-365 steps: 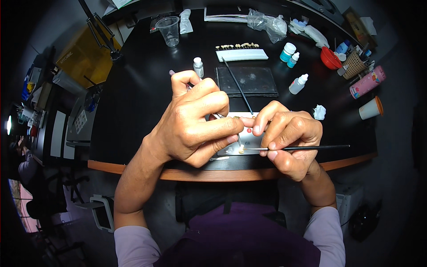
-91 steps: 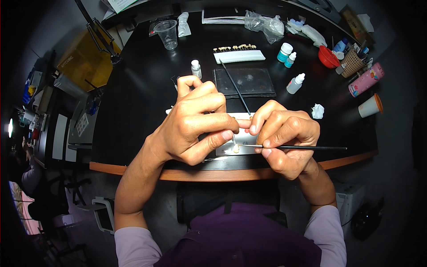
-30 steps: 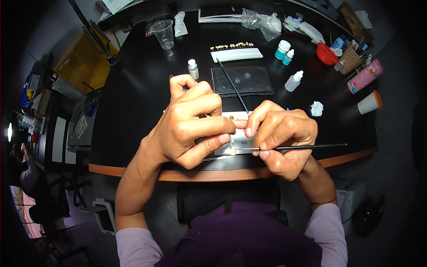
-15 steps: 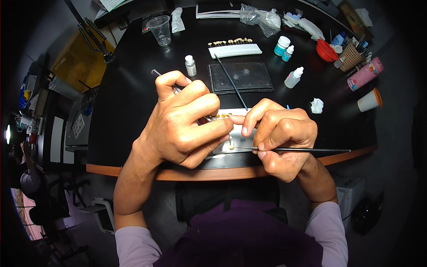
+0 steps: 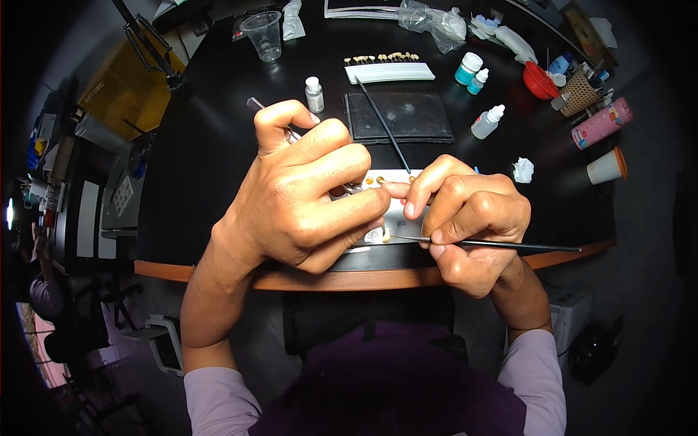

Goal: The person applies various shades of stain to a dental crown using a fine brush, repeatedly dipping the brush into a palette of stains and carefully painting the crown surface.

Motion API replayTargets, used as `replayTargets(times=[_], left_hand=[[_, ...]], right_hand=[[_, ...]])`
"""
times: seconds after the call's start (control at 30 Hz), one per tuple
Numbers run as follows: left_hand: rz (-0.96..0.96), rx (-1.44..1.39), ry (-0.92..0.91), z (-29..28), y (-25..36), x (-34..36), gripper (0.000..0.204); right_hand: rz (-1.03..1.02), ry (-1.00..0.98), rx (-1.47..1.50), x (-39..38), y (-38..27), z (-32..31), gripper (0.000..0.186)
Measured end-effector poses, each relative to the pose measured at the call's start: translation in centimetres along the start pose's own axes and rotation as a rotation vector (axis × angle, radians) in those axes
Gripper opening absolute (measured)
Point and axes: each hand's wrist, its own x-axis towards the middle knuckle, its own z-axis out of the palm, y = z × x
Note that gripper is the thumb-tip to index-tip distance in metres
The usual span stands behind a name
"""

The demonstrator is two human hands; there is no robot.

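My left hand (image 5: 309, 192) is closed around a slim silver metal tool (image 5: 254, 104), whose flat end sticks out above the knuckles. Its working end is mostly hidden by the fingers. Under my left fingertips sits a small cream tooth-shaped piece (image 5: 387, 236). My right hand (image 5: 476, 221) pinches a thin black-handled brush (image 5: 538, 246), its fine tip at or very near that piece; contact is too small to tell. My right little finger meets the left fingers. Beneath both hands lies a white palette (image 5: 396, 211) with amber dabs (image 5: 370, 180) along its far edge.
A second brush (image 5: 383, 123) leans across a black slab (image 5: 400, 118). Behind stands a row of tooth shade tabs (image 5: 382, 59) in a white holder (image 5: 390, 73). Small bottles (image 5: 488, 122), a jar (image 5: 468, 68), crumpled tissue (image 5: 523, 170), a red bowl (image 5: 539, 81) and a clear cup (image 5: 265, 40) surround it.
The whole view has shifted slightly, so the table's things sit a little higher and to the right. Both hands keep their grips; the brush tip stays beside the small piece.
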Motion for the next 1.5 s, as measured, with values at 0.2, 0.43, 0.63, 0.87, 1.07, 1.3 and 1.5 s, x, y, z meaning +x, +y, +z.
replayTargets(times=[0.2,0.43,0.63,0.87,1.07,1.3,1.5], left_hand=[[0.006,0.010,0.004,0.07,-0.09,-0.16,0.026],[-0.003,-0.001,0.005,0.05,-0.02,-0.22,0.025],[-0.005,-0.021,0.039,0.14,0.00,0.00,0.026],[-0.001,-0.009,0.022,0.07,0.01,0.00,0.026],[-0.003,-0.008,0.016,0.07,-0.01,0.01,0.026],[-0.006,-0.031,0.037,0.22,-0.08,-0.05,0.026],[-0.009,-0.062,0.028,0.32,-0.30,-0.16,0.024]], right_hand=[[-0.019,-0.015,-0.002,-0.16,0.32,0.06,0.010],[-0.032,-0.020,0.007,-0.19,0.47,-0.10,0.009],[-0.031,-0.041,-0.008,-0.05,0.25,-0.22,0.008],[-0.038,-0.039,-0.021,0.03,0.21,-0.15,0.008],[-0.034,-0.037,-0.021,-0.05,0.29,-0.26,0.007],[-0.045,-0.033,-0.019,-0.02,0.43,-0.23,0.006],[-0.039,-0.013,0.009,-0.22,0.46,-0.33,0.006]])
